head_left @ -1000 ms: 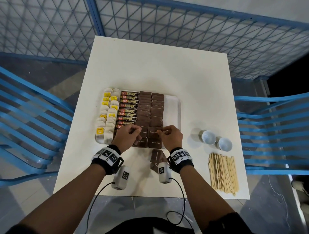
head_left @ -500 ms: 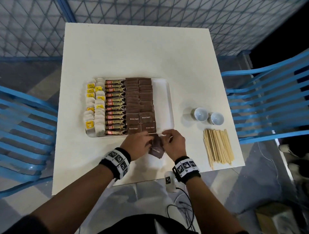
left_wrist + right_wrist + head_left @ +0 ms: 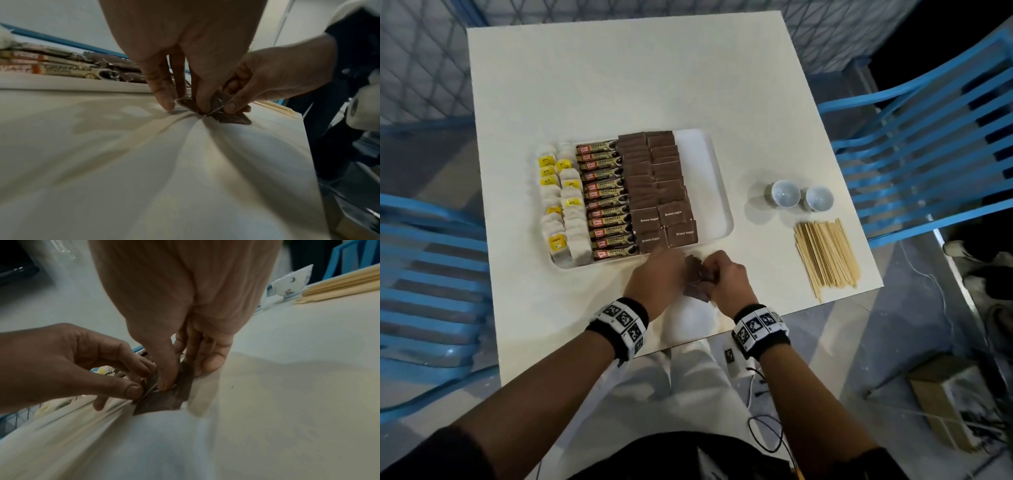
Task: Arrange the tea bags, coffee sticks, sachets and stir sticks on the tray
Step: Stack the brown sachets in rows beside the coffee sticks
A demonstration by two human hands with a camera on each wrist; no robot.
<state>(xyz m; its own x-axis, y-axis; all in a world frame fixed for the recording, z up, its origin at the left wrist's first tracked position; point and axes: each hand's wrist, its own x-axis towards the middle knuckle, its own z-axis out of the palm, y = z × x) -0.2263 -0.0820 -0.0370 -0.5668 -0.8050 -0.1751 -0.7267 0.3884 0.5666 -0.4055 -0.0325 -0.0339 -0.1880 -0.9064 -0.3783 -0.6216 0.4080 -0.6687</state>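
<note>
A white square table point(image 3: 640, 78) stands on a grey floor. Blue slatted chairs point(image 3: 424, 274) sit at 9 o'clock and 3 o'clock of it, and a wire fence point(image 3: 417, 68) runs behind at 12 o'clock.

On the table lies a white tray point(image 3: 703, 178). Going left to right, it holds two rows of tea bags point(image 3: 566, 205) with yellow tags, then a row of coffee sticks point(image 3: 604, 202) whose long sides run from 9 to 3 o'clock, then two rows of brown sugar sachets point(image 3: 654, 185). The right part of the tray is bare.

Just below the tray, at its 6 o'clock edge, both hands meet over a few loose brown packets point(image 3: 695, 277) on the table. The left hand point(image 3: 657, 277) pinches one packet with thumb and finger. The right hand point(image 3: 726, 281) pinches the packets too, thumb on top. The hands are close together, almost touching. The packets lie tilted, corners pointing every way.

At 3 o'clock of the tray stand two small white cups point(image 3: 786, 193), side by side. Below them, at 5 o'clock, lies a pile of wooden stir sticks point(image 3: 825, 257), their long sides running from 12 to 6 o'clock.
</note>
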